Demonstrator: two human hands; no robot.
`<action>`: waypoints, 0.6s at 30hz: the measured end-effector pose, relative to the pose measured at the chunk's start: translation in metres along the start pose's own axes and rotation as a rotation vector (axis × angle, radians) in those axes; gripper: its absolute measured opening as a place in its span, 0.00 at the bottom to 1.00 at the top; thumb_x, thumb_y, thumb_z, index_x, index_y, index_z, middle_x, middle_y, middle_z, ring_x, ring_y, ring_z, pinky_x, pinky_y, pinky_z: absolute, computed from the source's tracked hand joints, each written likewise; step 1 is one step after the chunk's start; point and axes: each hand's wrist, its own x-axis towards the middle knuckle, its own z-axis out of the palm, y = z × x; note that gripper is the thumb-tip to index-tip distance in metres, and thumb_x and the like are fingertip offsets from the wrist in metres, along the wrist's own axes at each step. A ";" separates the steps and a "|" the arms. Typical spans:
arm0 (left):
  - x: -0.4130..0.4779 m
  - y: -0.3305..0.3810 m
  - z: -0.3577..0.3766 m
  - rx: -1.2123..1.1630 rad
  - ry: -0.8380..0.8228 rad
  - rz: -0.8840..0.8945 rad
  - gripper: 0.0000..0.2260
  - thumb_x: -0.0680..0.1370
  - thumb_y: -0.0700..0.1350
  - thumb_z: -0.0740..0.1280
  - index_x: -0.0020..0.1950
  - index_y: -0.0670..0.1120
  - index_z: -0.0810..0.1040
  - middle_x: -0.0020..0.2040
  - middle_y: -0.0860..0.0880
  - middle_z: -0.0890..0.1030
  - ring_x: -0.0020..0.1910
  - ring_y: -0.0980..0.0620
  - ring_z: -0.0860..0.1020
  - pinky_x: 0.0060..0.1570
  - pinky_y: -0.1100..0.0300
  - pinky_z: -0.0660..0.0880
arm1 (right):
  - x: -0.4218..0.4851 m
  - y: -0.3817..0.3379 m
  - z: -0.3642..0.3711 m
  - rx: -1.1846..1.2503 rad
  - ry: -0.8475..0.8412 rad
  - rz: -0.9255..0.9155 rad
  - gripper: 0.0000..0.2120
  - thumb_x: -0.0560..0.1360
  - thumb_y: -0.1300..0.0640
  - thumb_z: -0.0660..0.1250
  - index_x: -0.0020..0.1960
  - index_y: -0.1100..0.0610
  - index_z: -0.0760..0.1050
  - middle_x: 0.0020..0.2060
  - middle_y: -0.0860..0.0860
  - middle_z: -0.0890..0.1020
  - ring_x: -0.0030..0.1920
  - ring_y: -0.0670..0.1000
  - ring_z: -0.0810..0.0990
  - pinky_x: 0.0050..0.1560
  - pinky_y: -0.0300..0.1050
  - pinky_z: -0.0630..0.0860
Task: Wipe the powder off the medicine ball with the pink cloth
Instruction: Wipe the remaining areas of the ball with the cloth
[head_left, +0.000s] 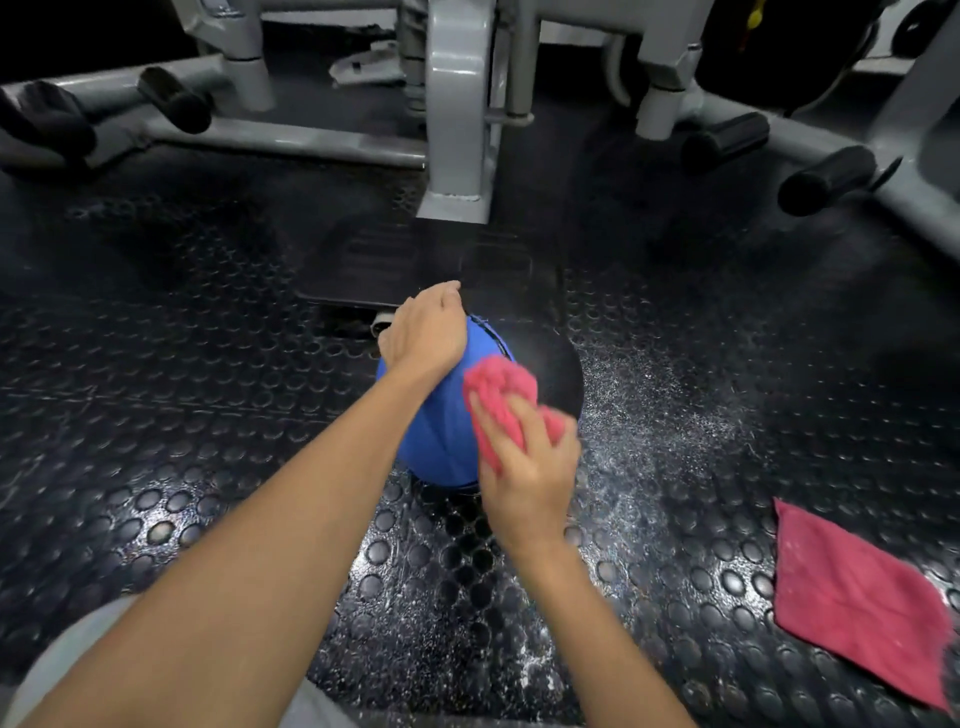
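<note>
the wiping is under way, i judge, not finished. the medicine ball (436, 436) sits on the studded rubber floor (182, 415) right in front of me, and the blue panel facing me looks free of powder, while the black panel to its right shows a faint grey haze. the far side and the underside are hidden, so i can't say how clean they are. white powder (654, 415) lies scattered on the floor to the right of the ball.

my left hand (426, 332) rests on top of the ball, fingers curled over its far side to steady it. my right hand (524, 462) has its fingers stretched out, close together, pressing the bunched pink cloth (501, 387) flat against the ball where blue meets black. a second pink cloth (852, 597) lies spread on the floor, well apart to my right.
</note>
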 end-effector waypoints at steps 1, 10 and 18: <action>0.001 0.002 0.001 -0.005 -0.003 -0.005 0.20 0.81 0.48 0.48 0.70 0.57 0.68 0.72 0.54 0.67 0.72 0.49 0.63 0.70 0.49 0.58 | -0.029 0.006 -0.001 0.028 0.007 -0.034 0.11 0.77 0.55 0.61 0.56 0.49 0.79 0.54 0.46 0.75 0.44 0.53 0.67 0.40 0.46 0.68; -0.003 -0.003 0.002 0.012 0.011 0.084 0.19 0.81 0.48 0.48 0.69 0.56 0.69 0.71 0.55 0.68 0.70 0.50 0.65 0.66 0.51 0.59 | 0.083 -0.009 -0.009 -0.067 -0.179 0.259 0.14 0.76 0.51 0.61 0.61 0.44 0.75 0.60 0.47 0.74 0.55 0.57 0.68 0.51 0.51 0.69; -0.011 -0.013 0.000 -0.001 0.065 0.124 0.19 0.81 0.48 0.49 0.69 0.55 0.70 0.71 0.57 0.69 0.70 0.52 0.65 0.67 0.50 0.60 | 0.004 -0.001 -0.016 0.150 -0.044 0.181 0.16 0.75 0.53 0.62 0.63 0.45 0.73 0.57 0.46 0.74 0.50 0.53 0.68 0.50 0.48 0.69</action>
